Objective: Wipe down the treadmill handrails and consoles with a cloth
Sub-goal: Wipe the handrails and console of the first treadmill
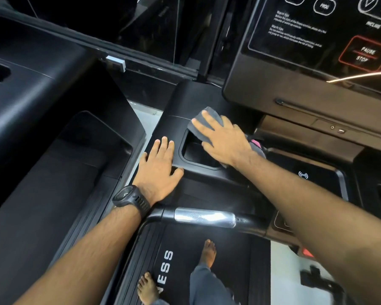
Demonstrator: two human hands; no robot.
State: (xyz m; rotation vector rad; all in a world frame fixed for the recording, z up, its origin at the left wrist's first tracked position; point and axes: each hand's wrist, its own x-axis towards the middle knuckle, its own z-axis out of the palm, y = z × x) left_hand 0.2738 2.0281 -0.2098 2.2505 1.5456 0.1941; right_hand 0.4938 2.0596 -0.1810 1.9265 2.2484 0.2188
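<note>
While the right hand (pixel 224 142) lies flat on the one grey cloth (pixel 211 116), its fingers are straight and spread, pressing the cloth down and not curling round it. The cloth sits on the black tray (pixel 174 126) of the treadmill, at the twelve o'clock edge of a single square cup well (pixel 194 154), and part of the hand hangs over that well. A second bit of the cloth, with a pink tag (pixel 255 143), shows at the three o'clock side of the wrist. The left hand (pixel 158 168) holds nothing: its four fingers and thumb lie straight and flat on the tray, at nine o'clock of the well and apart from the cloth. One black watch (pixel 130 198) is on the left wrist. At one o'clock from the cloth rises the dark console (pixel 295 51), with one red-edged PAUSE/STOP button (pixel 365 55) on its face. Under the console, at three o'clock from the cloth, are two small ports (pixel 337 129), and at four o'clock is one flat pad with a wireless mark (pixel 304 175). At six o'clock from the hands runs one handrail (pixel 156 214) with one silver grip plate (pixel 205 216). Below it two bare feet, one forward (pixel 209 253) and one back (pixel 146 287), stand on the belt (pixel 240 260), which bears white letters. At nine o'clock stands a second treadmill (pixel 42 106), also black.
</note>
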